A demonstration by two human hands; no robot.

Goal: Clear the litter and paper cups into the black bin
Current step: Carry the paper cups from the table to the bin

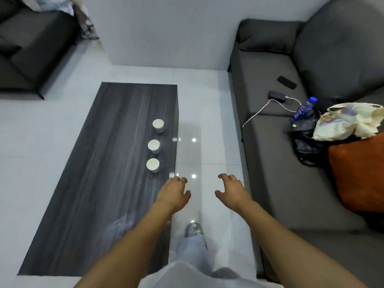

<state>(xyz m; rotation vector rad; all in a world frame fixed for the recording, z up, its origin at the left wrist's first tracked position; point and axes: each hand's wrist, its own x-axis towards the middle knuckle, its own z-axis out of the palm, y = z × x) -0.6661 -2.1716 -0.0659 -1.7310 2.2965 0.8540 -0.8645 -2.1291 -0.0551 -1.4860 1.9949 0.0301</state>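
Three paper cups point(154, 145) stand upright in a row along the table's point(93, 183) right edge, at eleven o'clock from the hands, probably left where sofa point(280, 163) sitters could reach them. The left hand point(173, 193) hovers over the table's right edge just short of the nearest cup, fingers loosely curled and holding nothing, seemingly poised to reach. The right hand point(231, 191), also empty and half open, hangs over the floor point(207, 113). No black bin shows.
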